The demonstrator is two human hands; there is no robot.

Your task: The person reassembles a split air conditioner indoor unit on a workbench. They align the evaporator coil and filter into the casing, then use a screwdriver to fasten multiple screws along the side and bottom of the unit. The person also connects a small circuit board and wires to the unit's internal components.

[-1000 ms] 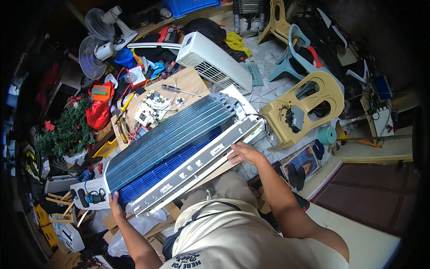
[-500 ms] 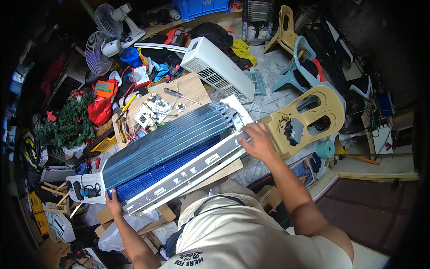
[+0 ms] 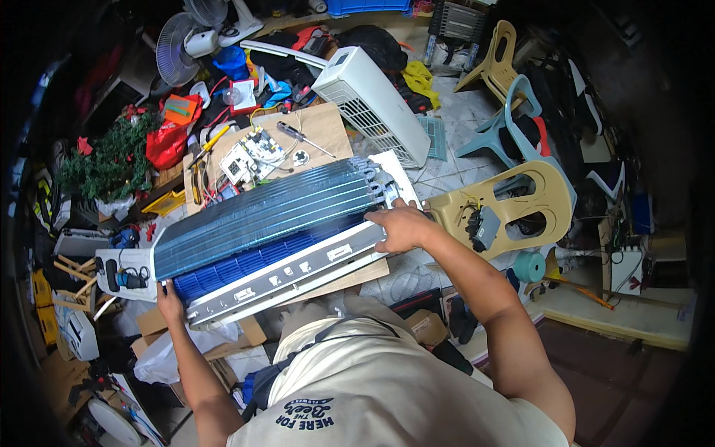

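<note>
The opened indoor unit of an air conditioner (image 3: 279, 279) lies at a slant in front of me. Dark fins of its coil (image 3: 261, 205) show on the far side, with a blue fan roller (image 3: 261, 253) below them. My left hand (image 3: 170, 304) is closed round its near left corner, thumb up and the other fingers mostly hidden. At the right end, my right hand (image 3: 404, 228) grips the frame beside the bent copper-and-grey pipe ends (image 3: 372, 179). Beyond the coil, a circuit board (image 3: 253, 155) with wires and a screwdriver (image 3: 305, 139) rest on a wooden board (image 3: 325, 127).
A white casing (image 3: 372, 104) with a grille leans behind the board. On the right, a tan plastic chair (image 3: 547, 182) bears a small grey box (image 3: 487, 228). Left stands a white plastic surface (image 3: 112, 261) with a power tool (image 3: 132, 280). Cardboard boxes (image 3: 153, 322) sit near my left arm.
My view has shifted, and the unit now sits further left in it. My right hand has turned and closed more round the right end; my left hand keeps its hold at the left corner.
</note>
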